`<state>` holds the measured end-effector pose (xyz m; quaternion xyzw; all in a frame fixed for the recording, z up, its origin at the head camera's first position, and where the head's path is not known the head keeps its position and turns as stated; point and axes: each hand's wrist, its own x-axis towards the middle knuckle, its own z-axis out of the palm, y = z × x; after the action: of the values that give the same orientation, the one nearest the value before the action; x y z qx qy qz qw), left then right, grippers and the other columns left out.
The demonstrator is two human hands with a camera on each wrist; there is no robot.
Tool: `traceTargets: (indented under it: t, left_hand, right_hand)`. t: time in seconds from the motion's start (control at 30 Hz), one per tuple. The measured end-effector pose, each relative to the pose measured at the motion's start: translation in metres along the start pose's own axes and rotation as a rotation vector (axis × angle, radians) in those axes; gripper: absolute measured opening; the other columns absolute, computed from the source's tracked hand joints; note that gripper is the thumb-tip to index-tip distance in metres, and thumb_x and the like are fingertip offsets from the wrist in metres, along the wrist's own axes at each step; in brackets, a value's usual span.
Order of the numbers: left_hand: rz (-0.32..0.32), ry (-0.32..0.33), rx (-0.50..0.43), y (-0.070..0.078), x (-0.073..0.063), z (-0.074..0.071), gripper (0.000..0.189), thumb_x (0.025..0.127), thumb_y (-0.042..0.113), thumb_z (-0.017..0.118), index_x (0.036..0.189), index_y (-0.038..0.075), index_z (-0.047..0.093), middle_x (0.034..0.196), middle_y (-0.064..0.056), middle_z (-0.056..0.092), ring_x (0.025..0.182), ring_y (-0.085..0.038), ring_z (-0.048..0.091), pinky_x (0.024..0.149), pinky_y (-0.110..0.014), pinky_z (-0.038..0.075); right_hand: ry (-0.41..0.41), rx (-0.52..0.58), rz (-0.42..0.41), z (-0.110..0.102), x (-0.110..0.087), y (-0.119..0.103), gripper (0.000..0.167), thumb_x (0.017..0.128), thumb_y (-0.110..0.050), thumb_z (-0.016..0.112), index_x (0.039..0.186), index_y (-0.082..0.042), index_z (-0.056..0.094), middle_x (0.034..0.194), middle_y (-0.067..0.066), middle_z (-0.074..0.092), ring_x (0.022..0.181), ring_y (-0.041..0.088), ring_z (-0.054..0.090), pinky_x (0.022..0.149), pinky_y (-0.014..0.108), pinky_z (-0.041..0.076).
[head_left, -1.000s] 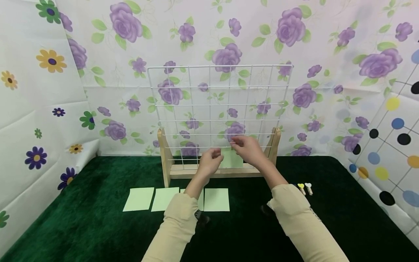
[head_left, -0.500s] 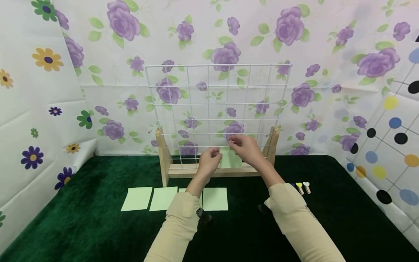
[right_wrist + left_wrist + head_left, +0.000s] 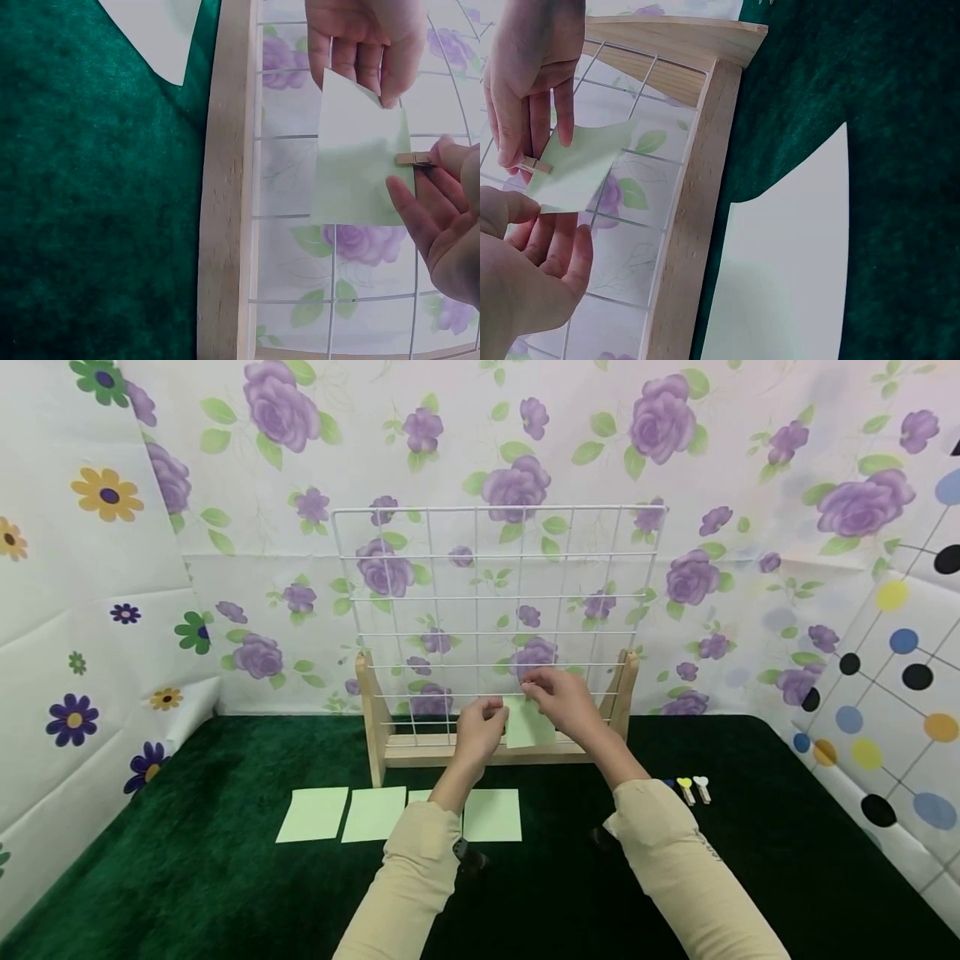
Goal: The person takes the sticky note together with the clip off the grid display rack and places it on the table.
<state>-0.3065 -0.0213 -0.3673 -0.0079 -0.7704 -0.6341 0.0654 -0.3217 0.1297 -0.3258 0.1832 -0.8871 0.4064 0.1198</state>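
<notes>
A pale green sheet of paper hangs in front of the lower part of a white wire grid. My left hand pinches its upper left corner between thumb and fingers. At the paper's top edge my right hand pinches a small wooden clothespin, which sits over that edge. In the left wrist view the clothespin overlaps the paper near the right hand's fingertips. Whether it also grips a grid wire cannot be seen clearly.
A wooden stand holds the grid upright. Several green sheets, such as the rightmost sheet, lie in a row on the dark green cloth; the left forearm partly covers one. Clothespins with yellow and white hearts lie at right.
The left thumb and fingers have closed in on the paper's corner. The paper's lower edge has swung slightly toward me. The right hand stays nearly in place.
</notes>
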Motion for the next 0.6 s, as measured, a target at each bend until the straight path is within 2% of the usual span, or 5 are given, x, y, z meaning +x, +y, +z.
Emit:
traceTargets:
  t: [0.27, 0.5, 0.6]
  left_hand:
    - [0.035, 0.015, -0.022, 0.0002, 0.0001, 0.0009, 0.027, 0.097, 0.018, 0.059, 0.116, -0.001, 0.065, 0.111, -0.014, 0.065, 0.1, -0.025, 0.061, 0.081, -0.035, 0.053]
    - [0.053, 0.028, -0.014, -0.0016, 0.0013, 0.0019, 0.025, 0.097, 0.019, 0.06, 0.112, 0.0, 0.067, 0.108, -0.012, 0.066, 0.1, -0.024, 0.06, 0.081, -0.033, 0.053]
    - [0.061, 0.032, -0.013, -0.0023, 0.0013, 0.0026, 0.023, 0.095, 0.016, 0.062, 0.109, 0.0, 0.067, 0.105, -0.012, 0.066, 0.094, -0.023, 0.061, 0.077, -0.032, 0.053]
  right_hand:
    - [0.027, -0.027, 0.0, 0.0012, 0.0032, 0.0008, 0.021, 0.092, -0.016, 0.068, 0.109, -0.004, 0.068, 0.105, 0.01, 0.07, 0.099, 0.025, 0.066, 0.077, 0.037, 0.055]
    - [0.036, -0.012, -0.012, 0.0014, 0.0039, 0.0024, 0.018, 0.091, -0.016, 0.069, 0.104, -0.003, 0.069, 0.101, 0.009, 0.071, 0.093, 0.023, 0.068, 0.07, 0.033, 0.056]
    - [0.039, -0.004, -0.025, 0.0017, 0.0044, 0.0039, 0.017, 0.091, -0.014, 0.069, 0.104, -0.003, 0.07, 0.099, 0.01, 0.071, 0.09, 0.022, 0.069, 0.069, 0.032, 0.056]
